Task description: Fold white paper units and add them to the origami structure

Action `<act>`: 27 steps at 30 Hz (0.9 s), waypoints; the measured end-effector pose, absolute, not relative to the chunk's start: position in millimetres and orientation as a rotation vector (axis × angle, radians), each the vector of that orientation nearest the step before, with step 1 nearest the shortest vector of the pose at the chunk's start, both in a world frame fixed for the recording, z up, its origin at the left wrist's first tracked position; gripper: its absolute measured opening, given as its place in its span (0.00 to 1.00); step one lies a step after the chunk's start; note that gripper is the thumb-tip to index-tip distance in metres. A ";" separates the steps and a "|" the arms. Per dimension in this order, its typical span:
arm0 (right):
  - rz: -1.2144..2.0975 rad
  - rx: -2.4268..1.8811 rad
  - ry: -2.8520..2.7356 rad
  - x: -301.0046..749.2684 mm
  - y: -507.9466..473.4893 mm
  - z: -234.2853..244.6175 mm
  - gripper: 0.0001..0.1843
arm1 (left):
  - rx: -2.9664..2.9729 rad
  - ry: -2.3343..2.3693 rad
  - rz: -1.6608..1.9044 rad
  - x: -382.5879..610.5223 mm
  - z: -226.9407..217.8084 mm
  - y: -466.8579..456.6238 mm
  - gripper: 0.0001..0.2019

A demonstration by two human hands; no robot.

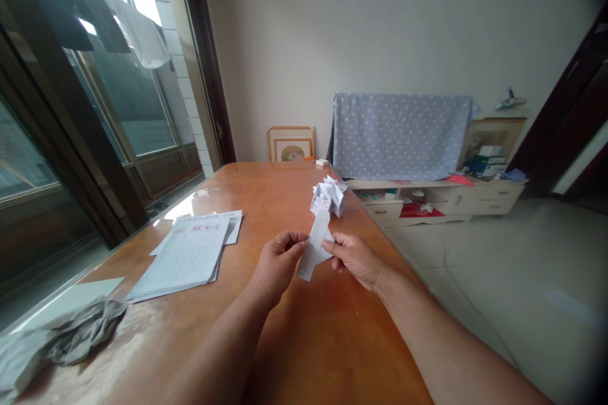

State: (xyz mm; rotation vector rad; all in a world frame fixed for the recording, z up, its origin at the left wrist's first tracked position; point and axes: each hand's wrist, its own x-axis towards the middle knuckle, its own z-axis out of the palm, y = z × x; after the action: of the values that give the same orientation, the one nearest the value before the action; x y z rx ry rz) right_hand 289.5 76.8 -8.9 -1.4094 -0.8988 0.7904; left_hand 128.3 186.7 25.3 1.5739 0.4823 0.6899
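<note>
Between my two hands is a folded strip of paper (314, 247), white with printed lines, held up over the table. My left hand (280, 262) pinches its left edge between thumb and fingers. On the other side, my right hand (354, 258) grips a folded flap that sticks out to the right, thumb on top. Just beyond the strip, a cluster of folded paper pieces (330, 195) stands on the table near its right edge. To the left of my left hand lies a stack of lined paper sheets (183, 259) with red writing at the top.
The brown wooden table (285, 186) narrows toward the far wall. A crumpled grey cloth (88, 332) lies at the near left, and a small white box (322, 162) sits at the far end. A low cabinet (456, 199) stands beyond on the right, below a dotted blue cloth (403, 136).
</note>
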 end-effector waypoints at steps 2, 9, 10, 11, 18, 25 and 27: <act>0.785 -1.407 -0.893 289.4 77.0 -8.8 0.19 | 1.585 0.498 0.688 128.2 25.5 185.9 0.12; 0.778 -1.377 -0.899 288.7 77.6 -8.8 0.20 | 1.587 0.507 0.678 127.1 27.8 184.5 0.13; 0.778 -1.378 -0.899 288.8 77.7 -9.1 0.20 | 1.586 0.506 0.679 127.1 28.0 184.6 0.13; 0.778 -1.381 -0.899 289.0 77.8 -9.4 0.20 | 1.584 0.509 0.677 127.1 28.1 184.8 0.13; 0.768 -1.388 -0.911 290.0 78.4 -11.8 0.20 | 1.574 0.524 0.679 127.7 26.5 185.2 0.13; 0.770 -1.374 -0.924 288.9 79.4 -11.9 0.22 | 1.606 0.485 0.695 127.8 23.7 187.0 0.10; 0.774 -1.365 -0.921 289.4 79.5 -12.7 0.22 | 1.618 0.476 0.698 127.7 23.4 187.6 0.09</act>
State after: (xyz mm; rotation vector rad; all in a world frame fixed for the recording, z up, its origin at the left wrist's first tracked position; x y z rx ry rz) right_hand 289.4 79.5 -12.7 -1.3652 -0.9210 0.7737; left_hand 127.7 187.6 23.4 1.6183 0.4761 0.6984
